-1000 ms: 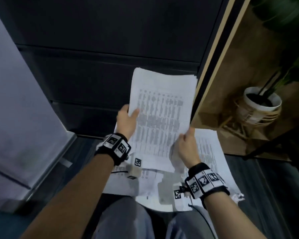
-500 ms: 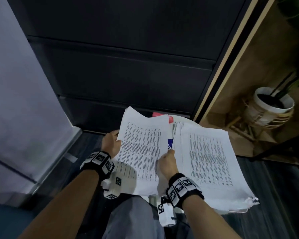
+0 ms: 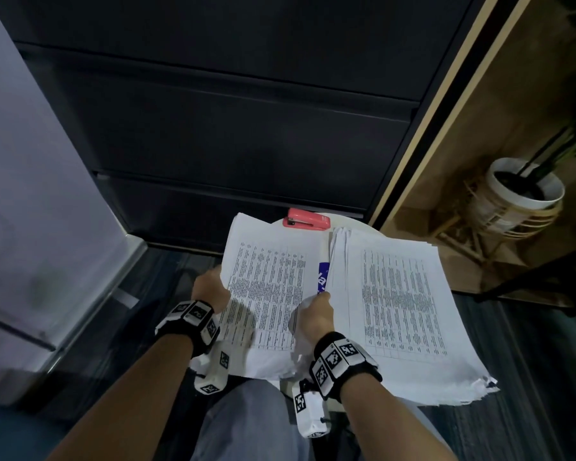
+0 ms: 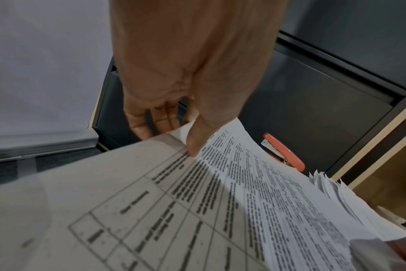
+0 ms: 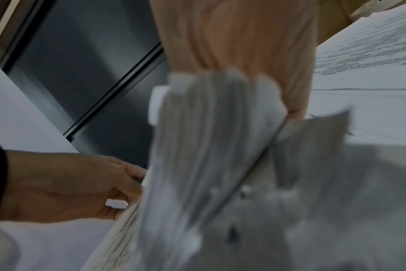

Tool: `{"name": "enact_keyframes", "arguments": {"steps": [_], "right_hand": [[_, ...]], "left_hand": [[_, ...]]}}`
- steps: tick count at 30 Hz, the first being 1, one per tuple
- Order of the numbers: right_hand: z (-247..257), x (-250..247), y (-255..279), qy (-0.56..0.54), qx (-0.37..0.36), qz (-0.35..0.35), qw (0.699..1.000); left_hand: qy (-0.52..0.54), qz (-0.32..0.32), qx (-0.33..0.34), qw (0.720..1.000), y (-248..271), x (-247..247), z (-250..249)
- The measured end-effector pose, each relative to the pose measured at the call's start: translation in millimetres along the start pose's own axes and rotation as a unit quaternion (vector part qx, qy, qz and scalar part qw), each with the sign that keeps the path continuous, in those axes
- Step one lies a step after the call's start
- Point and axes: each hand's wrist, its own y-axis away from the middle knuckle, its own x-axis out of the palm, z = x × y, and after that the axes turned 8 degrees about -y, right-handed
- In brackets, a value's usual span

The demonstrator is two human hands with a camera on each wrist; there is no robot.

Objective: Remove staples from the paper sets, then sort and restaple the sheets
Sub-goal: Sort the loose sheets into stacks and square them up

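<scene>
Sorting step: my left hand (image 3: 210, 289) and right hand (image 3: 315, 312) both grip the paper set (image 3: 266, 294); next, I likely lay it left of the frame-right stack (image 3: 399, 311).

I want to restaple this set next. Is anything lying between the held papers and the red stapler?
Nothing visible blocks it. The red stapler sits in the open just beyond the far edge of the held set, which the left hand and right hand grip. A blue-and-white pen-like item lies beside the set, not in the way.
</scene>
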Motion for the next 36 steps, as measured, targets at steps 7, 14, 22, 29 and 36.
{"name": "enact_keyframes", "arguments": {"steps": [7, 14, 22, 29, 36], "right_hand": [[8.2, -2.8, -2.9, 0.078, 0.005, 0.017, 0.997], [4.6, -79.6, -23.3, 0.126, -0.103, -0.137, 0.977], [-36.9, -147.9, -40.7, 0.294, 0.059, -0.088, 0.95], [-36.3, -158.4, -48.8, 0.333, 0.062, -0.071, 0.938], [-33.2, -156.8, -49.8, 0.339, 0.065, -0.077, 0.935]], "left_hand": [[-0.069, 0.055, -0.051, 0.995, -7.4, 10.6, 6.9], [0.05, -0.118, 0.067, 0.989, 13.5, 3.6, -55.9], [0.069, 0.2, 0.056, 0.976, 35.3, 77.3, -157.0], [0.0, 0.155, 0.026, 0.988, 34.6, 104.0, -171.0], [-0.002, 0.116, 0.118, 0.986, 45.6, 109.7, -196.3]]}}
